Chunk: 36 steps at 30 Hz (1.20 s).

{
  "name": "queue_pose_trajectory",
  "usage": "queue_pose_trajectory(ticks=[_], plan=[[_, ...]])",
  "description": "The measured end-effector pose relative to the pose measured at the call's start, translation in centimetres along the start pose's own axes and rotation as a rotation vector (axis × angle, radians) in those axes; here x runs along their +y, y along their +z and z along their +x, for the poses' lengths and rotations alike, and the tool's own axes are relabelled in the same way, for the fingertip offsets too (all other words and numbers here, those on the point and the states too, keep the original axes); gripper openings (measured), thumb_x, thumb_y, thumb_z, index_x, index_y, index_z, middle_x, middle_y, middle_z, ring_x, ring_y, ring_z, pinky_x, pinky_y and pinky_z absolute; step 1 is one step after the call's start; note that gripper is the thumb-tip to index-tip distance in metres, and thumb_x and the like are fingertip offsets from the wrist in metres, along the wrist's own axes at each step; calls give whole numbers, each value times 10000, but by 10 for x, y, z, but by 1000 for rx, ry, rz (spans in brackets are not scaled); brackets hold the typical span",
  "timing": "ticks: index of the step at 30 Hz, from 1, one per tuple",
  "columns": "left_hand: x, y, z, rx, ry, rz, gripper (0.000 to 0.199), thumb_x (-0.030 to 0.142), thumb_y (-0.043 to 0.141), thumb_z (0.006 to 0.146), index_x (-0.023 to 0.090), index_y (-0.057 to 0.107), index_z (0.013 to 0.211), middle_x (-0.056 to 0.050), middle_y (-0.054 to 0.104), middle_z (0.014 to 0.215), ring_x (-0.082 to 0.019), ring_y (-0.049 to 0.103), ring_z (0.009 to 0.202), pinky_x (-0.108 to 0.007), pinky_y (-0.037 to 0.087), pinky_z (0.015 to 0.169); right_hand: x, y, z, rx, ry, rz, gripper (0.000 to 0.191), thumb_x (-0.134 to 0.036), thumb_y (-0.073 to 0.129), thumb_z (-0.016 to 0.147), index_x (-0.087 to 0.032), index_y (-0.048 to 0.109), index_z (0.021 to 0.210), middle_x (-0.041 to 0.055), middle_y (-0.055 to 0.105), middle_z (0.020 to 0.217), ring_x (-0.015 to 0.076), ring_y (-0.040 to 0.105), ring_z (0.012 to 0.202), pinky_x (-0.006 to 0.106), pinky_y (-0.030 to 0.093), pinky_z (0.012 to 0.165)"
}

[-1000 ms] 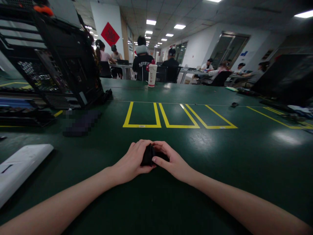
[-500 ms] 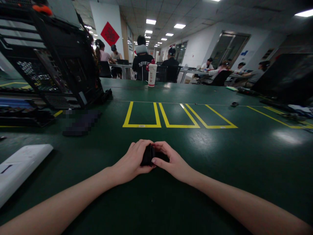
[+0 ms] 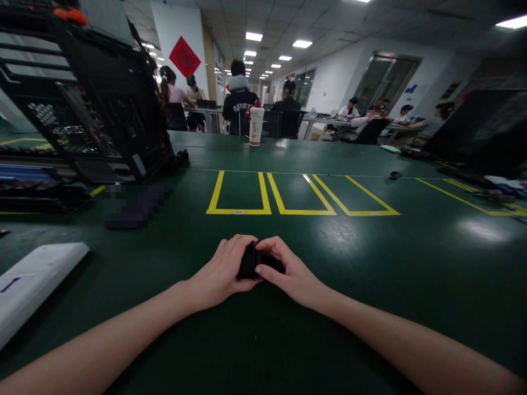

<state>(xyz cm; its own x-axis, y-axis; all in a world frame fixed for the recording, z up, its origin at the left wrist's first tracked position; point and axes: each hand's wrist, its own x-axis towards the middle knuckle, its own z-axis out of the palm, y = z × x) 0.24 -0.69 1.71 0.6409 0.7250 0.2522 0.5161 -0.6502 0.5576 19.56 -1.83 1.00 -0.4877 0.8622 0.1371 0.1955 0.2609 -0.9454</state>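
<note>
A small black object rests low over the green table, between my two hands. My left hand wraps round its left side, fingers over the far edge and thumb along the near one. From the right, my right hand grips the same object's right edge with thumb and fingertips. Dark space shows between my right thumb and fingers. The object's exact form is hard to make out, as my fingers cover parts of it.
Yellow tape outlines lie beyond my hands. An open black computer case stands at left, near a dark phone-like item and a white box. A cup stands farther back. Several people sit beyond the table.
</note>
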Motion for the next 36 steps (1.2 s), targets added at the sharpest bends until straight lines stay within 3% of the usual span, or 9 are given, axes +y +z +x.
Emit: queue_pose_trajectory(ticks=[3,12,19,28,36], plan=[[0,-1,0,-19,-7,-16,538,222,635,784,245,316,1217,-87,470,1159,-276,496,1003,-437,423,814,0,0,0,-11,-10,1,337,-198,572,830,-233,446,1140,40,532,1113,185,504,1097,413,389,987],[0,-1,-1,-21,-17,-6,546,222,638,781,247,308,1217,-87,459,1176,-281,491,1012,-439,430,818,-1,-1,-3,-1,-15,-15,214,-233,564,838,-249,495,1040,12,511,1014,180,540,982,374,473,852],[1,-1,-1,-29,-18,-12,539,226,634,789,231,315,1223,-86,465,1165,-259,494,992,-415,436,811,-1,-1,0,-12,-1,-8,340,-210,584,825,-237,454,1138,33,531,1105,183,508,1082,403,394,980],[-1,1,-1,-23,-11,2,542,238,638,780,234,319,1218,-89,455,1182,-272,487,1008,-428,427,824,-1,-1,-2,3,-24,-28,202,-242,553,846,-240,498,1041,16,513,1010,177,541,969,366,474,846],[-1,0,-1,-8,1,-7,545,218,643,773,235,330,1220,-83,478,1159,-270,498,1002,-416,430,809,0,0,0,-19,6,1,335,-211,578,826,-233,451,1135,39,532,1108,188,513,1084,407,405,969]])
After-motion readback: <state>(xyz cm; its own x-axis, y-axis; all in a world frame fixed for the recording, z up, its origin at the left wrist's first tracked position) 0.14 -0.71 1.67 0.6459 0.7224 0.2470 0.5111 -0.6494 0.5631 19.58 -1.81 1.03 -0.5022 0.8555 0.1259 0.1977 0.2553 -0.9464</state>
